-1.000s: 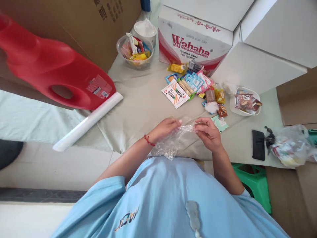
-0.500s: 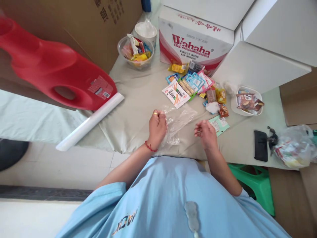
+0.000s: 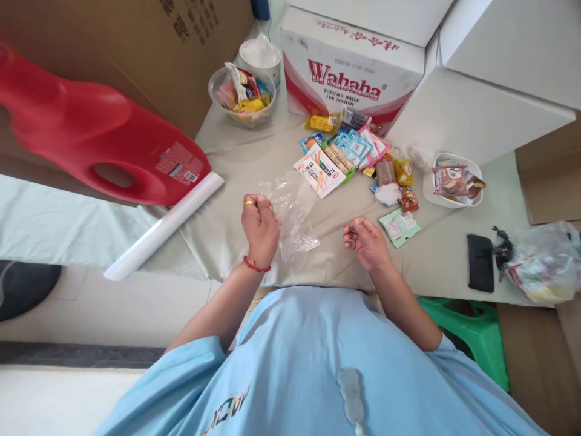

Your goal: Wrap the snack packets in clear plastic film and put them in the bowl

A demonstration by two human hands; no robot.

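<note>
My left hand (image 3: 259,227) is closed on a clear plastic bag (image 3: 293,212) and lifts it above the grey cloth. It wears a gold ring and a red wrist string. My right hand (image 3: 364,241) hovers to the right with fingers curled loosely and nothing visible in them. Beyond the bag lies a pile of snack packets (image 3: 351,154), with a white packet (image 3: 319,172) nearest the bag. A small green-white packet (image 3: 399,227) lies just right of my right hand.
A big red jug (image 3: 95,142) and a white roll (image 3: 166,225) lie at left. At the back stand a clear bowl of snacks (image 3: 242,97), a white cup (image 3: 259,56) and a Wahaha box (image 3: 347,75). A white dish (image 3: 451,181), black phone (image 3: 480,263) and filled plastic bag (image 3: 542,263) sit right.
Both hands held the clear bag stretched between them; my right hand let go, and my left hand carried the bag up and to the left.
</note>
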